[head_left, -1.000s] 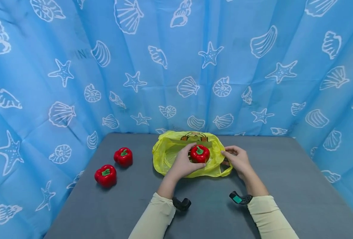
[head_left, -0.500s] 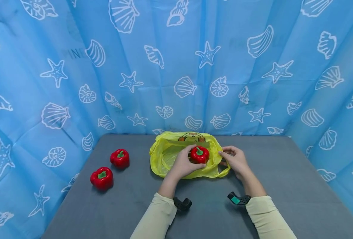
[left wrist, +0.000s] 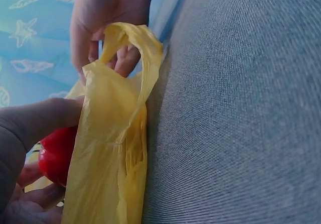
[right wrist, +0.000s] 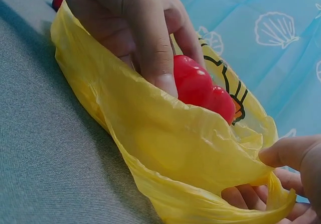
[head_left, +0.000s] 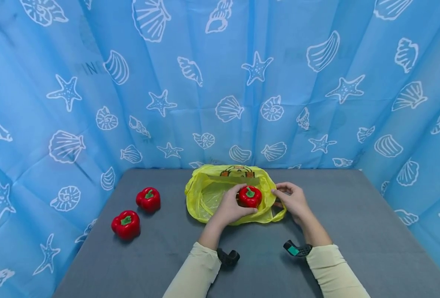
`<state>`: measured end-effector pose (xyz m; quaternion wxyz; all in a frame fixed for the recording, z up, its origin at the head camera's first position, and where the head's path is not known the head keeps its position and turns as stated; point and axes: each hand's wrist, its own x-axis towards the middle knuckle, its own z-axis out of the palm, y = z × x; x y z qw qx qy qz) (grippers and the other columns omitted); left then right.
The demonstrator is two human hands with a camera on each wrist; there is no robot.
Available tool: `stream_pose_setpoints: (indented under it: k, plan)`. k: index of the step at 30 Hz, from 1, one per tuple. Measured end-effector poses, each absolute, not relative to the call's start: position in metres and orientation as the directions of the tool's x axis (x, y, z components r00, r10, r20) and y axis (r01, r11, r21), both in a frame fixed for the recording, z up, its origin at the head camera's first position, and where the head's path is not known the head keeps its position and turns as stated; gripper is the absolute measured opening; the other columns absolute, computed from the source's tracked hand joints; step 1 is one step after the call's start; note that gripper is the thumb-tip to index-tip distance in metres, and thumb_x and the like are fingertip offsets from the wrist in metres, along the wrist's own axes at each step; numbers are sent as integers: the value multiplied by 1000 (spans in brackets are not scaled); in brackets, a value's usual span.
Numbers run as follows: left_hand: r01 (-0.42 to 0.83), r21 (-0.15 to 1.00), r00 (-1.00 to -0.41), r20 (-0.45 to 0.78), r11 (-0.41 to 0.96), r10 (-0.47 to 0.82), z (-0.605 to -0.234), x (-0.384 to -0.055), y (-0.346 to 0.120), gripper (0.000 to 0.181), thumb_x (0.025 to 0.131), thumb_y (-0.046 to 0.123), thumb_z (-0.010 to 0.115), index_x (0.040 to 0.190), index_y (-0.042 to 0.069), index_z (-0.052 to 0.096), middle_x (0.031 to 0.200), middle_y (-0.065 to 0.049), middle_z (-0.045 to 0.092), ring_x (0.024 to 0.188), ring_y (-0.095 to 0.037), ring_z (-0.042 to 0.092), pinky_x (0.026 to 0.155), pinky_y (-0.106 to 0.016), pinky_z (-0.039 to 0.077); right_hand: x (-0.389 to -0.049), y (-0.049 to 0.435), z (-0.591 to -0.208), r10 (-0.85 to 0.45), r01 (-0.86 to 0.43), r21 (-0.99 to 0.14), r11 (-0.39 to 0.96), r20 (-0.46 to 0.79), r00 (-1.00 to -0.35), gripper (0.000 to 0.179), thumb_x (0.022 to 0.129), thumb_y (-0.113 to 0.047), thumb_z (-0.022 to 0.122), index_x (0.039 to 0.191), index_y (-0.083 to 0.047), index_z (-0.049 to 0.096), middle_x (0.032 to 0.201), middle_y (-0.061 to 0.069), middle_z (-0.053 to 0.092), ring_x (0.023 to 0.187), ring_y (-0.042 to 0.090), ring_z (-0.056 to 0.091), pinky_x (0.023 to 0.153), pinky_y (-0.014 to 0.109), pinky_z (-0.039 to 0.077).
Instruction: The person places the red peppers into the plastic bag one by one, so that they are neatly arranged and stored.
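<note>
Over the open mouth of the yellow plastic bag (head_left: 209, 194) sits a red bell pepper (head_left: 249, 196), stem up, gripped by the left hand (head_left: 230, 205) with fingers curled round it. It lies just inside the bag's near edge, directly ahead of that hand. The right hand (head_left: 292, 199) pinches the bag's handle (left wrist: 131, 48) at the right side, lifting it. Two more red peppers (head_left: 148, 199) (head_left: 125, 224) rest well to the left on the grey table (head_left: 354, 231).

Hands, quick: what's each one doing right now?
Left hand: holding a pepper in the bag.
Right hand: pinching the bag's handle.
</note>
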<state>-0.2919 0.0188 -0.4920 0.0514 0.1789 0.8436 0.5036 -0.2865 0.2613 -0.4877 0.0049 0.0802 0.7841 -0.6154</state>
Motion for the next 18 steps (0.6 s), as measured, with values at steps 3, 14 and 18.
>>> stream_pose_setpoints:
  k: [3, 14, 18]
  plan:
    - [245, 874, -931, 92, 419, 354, -493, -292, 19, 87, 84, 32, 92, 156, 11, 49, 152, -10, 58, 137, -31, 57, 109, -50, 56, -287, 261, -488, 121, 133, -963, 236, -107, -987, 40, 105, -24, 69, 134, 2, 61, 119, 13, 64, 97, 15, 68, 81, 33, 67]
    - [229, 875, -929, 64, 427, 365, -491, -292, 16, 88, 87, 41, 88, 159, 13, 47, 155, -10, 56, 139, -31, 56, 110, -51, 55, -285, 262, -487, 112, 120, -964, 237, -96, -989, 39, 105, -22, 68, 133, 3, 61, 116, 12, 65, 93, 12, 68, 81, 34, 67]
    - [227, 885, -924, 64, 407, 377, -490, -290, 14, 88, 88, 41, 87, 160, 12, 46, 155, -10, 56, 138, -30, 57, 111, -49, 55, -285, 263, -487, 110, 118, -963, 243, -94, -990, 39, 105, -22, 68, 134, 3, 61, 116, 12, 65, 93, 12, 68, 81, 34, 67]
